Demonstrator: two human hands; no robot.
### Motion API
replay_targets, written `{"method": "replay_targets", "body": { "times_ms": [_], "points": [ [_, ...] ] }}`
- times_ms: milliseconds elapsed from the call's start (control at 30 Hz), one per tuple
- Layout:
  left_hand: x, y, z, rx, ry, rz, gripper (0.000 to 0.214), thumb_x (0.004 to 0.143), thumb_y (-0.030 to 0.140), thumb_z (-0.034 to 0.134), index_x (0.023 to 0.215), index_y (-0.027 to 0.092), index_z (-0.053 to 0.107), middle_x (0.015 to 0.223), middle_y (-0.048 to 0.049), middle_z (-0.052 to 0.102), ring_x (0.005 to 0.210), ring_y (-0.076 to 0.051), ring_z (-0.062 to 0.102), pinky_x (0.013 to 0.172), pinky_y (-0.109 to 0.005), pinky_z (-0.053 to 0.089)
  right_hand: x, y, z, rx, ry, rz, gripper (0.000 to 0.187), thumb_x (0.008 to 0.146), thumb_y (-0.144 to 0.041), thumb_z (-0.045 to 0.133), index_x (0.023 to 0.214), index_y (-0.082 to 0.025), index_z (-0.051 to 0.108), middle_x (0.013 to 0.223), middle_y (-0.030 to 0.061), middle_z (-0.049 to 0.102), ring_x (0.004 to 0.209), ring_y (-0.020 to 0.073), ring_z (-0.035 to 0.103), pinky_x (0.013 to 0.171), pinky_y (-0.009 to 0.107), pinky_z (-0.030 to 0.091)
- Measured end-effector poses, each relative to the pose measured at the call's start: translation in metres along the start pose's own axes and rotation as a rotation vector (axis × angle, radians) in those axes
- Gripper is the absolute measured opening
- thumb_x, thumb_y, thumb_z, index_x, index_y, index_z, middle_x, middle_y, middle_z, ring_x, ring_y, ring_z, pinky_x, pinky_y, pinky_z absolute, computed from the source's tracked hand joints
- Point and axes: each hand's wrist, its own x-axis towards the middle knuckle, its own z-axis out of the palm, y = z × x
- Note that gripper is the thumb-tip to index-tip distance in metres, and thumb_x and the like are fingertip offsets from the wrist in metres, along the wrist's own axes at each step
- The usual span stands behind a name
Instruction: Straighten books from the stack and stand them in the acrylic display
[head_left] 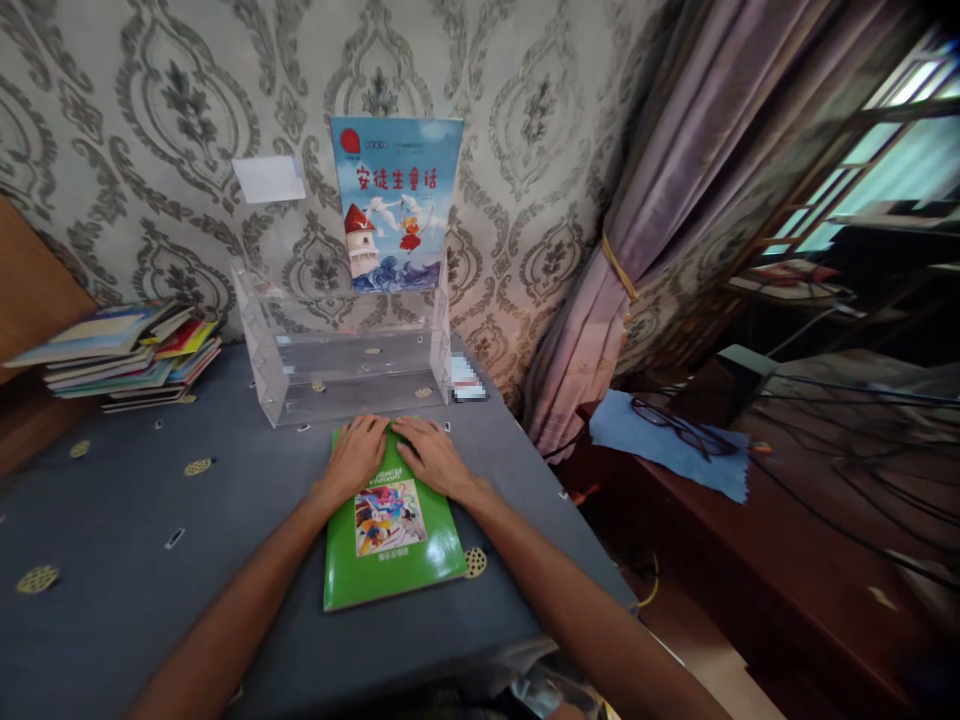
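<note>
On the tabletop before the clear rack lies the green book, left grip and right grip on its far end; closed or not, we cannot tell. We judge it light, bendable, slick; best held by its side edges.

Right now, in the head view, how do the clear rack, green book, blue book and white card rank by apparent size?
1. Clear rack
2. Green book and blue book: too alike to rank; the green one lies nearer the camera
3. White card
</note>
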Motion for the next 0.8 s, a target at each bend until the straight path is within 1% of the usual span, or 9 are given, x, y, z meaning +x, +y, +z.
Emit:
{"method": "replay_targets", "body": {
  "times_ms": [133, 233, 300, 367, 467, 567, 633, 733, 800],
  "points": [
    [0.0, -0.001, 0.001, 0.023, 0.0, 0.006, 0.028, 0.098, 0.017, 0.042, 0.118, 0.019, 0.061, 0.111, -0.01, 0.067, 0.105, -0.025, 0.06, 0.092, -0.04, 0.046, 0.001, 0.005, -0.007, -0.025, 0.01, 0.149, 0.038, 0.097, -0.022, 0.048, 0.133, -0.017, 0.06, 0.144, 0.0136, 0.056, 0.136, 0.024, 0.048, 0.112, 0.043, 0.037],
    [0.002, -0.003, 0.002, 0.012, -0.013, 0.015, 0.027, 0.098, 0.018, 0.042, 0.115, 0.019, 0.062, 0.11, -0.0103, 0.067, 0.102, -0.025, 0.06, 0.091, -0.04, 0.047, 0.002, 0.007, -0.011, -0.027, 0.009, 0.171, 0.037, 0.097, -0.022, 0.048, 0.132, -0.019, 0.06, 0.142, 0.0116, 0.058, 0.132, 0.0223, 0.052, 0.109, 0.038, 0.04],
    [0.004, -0.006, 0.003, -0.023, -0.027, 0.031, 0.027, 0.097, 0.019, 0.042, 0.115, 0.019, 0.062, 0.11, -0.01, 0.067, 0.103, -0.024, 0.06, 0.092, -0.041, 0.048, 0.003, 0.006, -0.014, -0.049, 0.005, 0.165, 0.034, 0.097, -0.022, 0.049, 0.128, -0.017, 0.062, 0.133, 0.0118, 0.064, 0.125, 0.0217, 0.056, 0.107, 0.035, 0.041],
    [0.008, -0.009, 0.003, -0.078, -0.044, 0.09, 0.028, 0.097, 0.019, 0.042, 0.117, 0.02, 0.062, 0.111, -0.0092, 0.067, 0.104, -0.024, 0.06, 0.094, -0.04, 0.047, 0.004, 0.005, -0.018, -0.097, 0.026, 0.195, 0.031, 0.097, -0.023, 0.05, 0.122, -0.015, 0.065, 0.123, 0.0123, 0.069, 0.117, 0.0219, 0.06, 0.103, 0.032, 0.041],
    [0.014, -0.012, 0.0, -0.122, -0.069, 0.232, 0.029, 0.098, 0.023, 0.042, 0.12, 0.021, 0.061, 0.115, -0.009, 0.065, 0.109, -0.023, 0.058, 0.099, -0.04, 0.046, 0.001, 0.005, -0.026, -0.128, 0.065, 0.326, 0.028, 0.098, -0.026, 0.048, 0.114, -0.015, 0.069, 0.106, 0.0105, 0.073, 0.101, 0.0214, 0.065, 0.089, 0.028, 0.044],
    [0.019, -0.01, -0.006, -0.053, -0.076, 0.336, 0.03, 0.098, 0.028, 0.043, 0.121, 0.02, 0.061, 0.123, -0.011, 0.062, 0.117, -0.024, 0.054, 0.104, -0.042, 0.043, -0.006, 0.008, -0.031, -0.1, 0.054, 0.443, 0.03, 0.1, -0.028, 0.044, 0.102, -0.017, 0.072, 0.092, 0.0079, 0.075, 0.084, 0.0203, 0.067, 0.073, 0.026, 0.041],
    [0.02, -0.007, -0.011, 0.019, -0.093, 0.376, 0.029, 0.099, 0.029, 0.043, 0.119, 0.02, 0.061, 0.122, -0.0116, 0.061, 0.117, -0.025, 0.053, 0.103, -0.042, 0.042, -0.013, 0.011, -0.032, -0.087, 0.061, 0.454, 0.032, 0.1, -0.029, 0.042, 0.096, -0.017, 0.072, 0.088, 0.0069, 0.075, 0.08, 0.0196, 0.065, 0.069, 0.026, 0.038],
    [0.017, 0.004, -0.016, 0.119, -0.143, 0.368, 0.025, 0.099, 0.028, 0.042, 0.11, 0.02, 0.063, 0.11, -0.011, 0.062, 0.109, -0.025, 0.054, 0.097, -0.041, 0.044, -0.02, 0.013, -0.032, -0.057, 0.093, 0.434, 0.033, 0.099, -0.028, 0.042, 0.092, -0.017, 0.072, 0.085, 0.0059, 0.074, 0.076, 0.0186, 0.063, 0.067, 0.026, 0.036],
    [0.012, 0.015, -0.017, 0.181, -0.161, 0.293, 0.025, 0.099, 0.023, 0.04, 0.107, 0.02, 0.063, 0.106, -0.0106, 0.061, 0.105, -0.025, 0.054, 0.094, -0.04, 0.044, -0.021, 0.013, -0.032, -0.05, 0.103, 0.435, 0.034, 0.099, -0.029, 0.041, 0.09, -0.017, 0.072, 0.082, 0.0055, 0.073, 0.074, 0.0183, 0.062, 0.066, 0.025, 0.036]
  ]
}}
